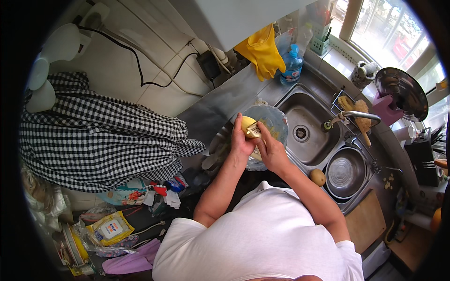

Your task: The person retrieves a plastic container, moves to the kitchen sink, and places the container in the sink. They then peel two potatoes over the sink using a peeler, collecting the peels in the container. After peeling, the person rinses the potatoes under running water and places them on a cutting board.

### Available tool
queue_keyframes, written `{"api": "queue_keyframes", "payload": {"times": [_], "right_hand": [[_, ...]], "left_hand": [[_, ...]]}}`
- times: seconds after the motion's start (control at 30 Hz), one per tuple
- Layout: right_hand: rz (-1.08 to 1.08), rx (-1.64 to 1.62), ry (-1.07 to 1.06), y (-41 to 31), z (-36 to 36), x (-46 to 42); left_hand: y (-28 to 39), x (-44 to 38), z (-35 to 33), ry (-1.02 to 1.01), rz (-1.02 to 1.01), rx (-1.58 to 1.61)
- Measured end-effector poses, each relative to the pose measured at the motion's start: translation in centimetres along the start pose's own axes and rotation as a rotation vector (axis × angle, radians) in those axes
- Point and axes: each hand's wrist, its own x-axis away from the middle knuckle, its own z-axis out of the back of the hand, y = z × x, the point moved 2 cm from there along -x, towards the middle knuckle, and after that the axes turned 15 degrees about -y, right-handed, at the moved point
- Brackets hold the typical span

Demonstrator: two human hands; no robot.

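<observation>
My left hand is closed around a peeled, pale yellow potato, held tilted above a bin lined with a clear plastic bag. At the potato's near right side, my right hand grips a small pale tool, perhaps a peeler, whose face looks perforated. The fingers cover most of its handle. Yellowish peelings lie in the bag under the hands. Right of my right forearm, an unpeeled brown potato rests on the sink's edge beside a metal pot.
A steel sink with a faucet lies to the right, its smaller basin holding the metal pot. A wooden cutting board is nearer. Yellow rubber gloves and a blue soap bottle stand beyond; a checked cloth hangs left.
</observation>
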Motion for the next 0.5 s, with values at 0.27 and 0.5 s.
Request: {"api": "queue_keyframes", "payload": {"times": [0.27, 0.5], "right_hand": [[-0.169, 0.013, -0.079, 1.5, -2.1, 2.7], [-0.034, 0.017, 0.037, 0.6, -0.2, -0.2]], "left_hand": [[0.5, -1.8, 2.8, 0.207, 0.011, -0.055], [-0.5, -2.2, 3.2, 0.075, -0.074, -0.076]]}}
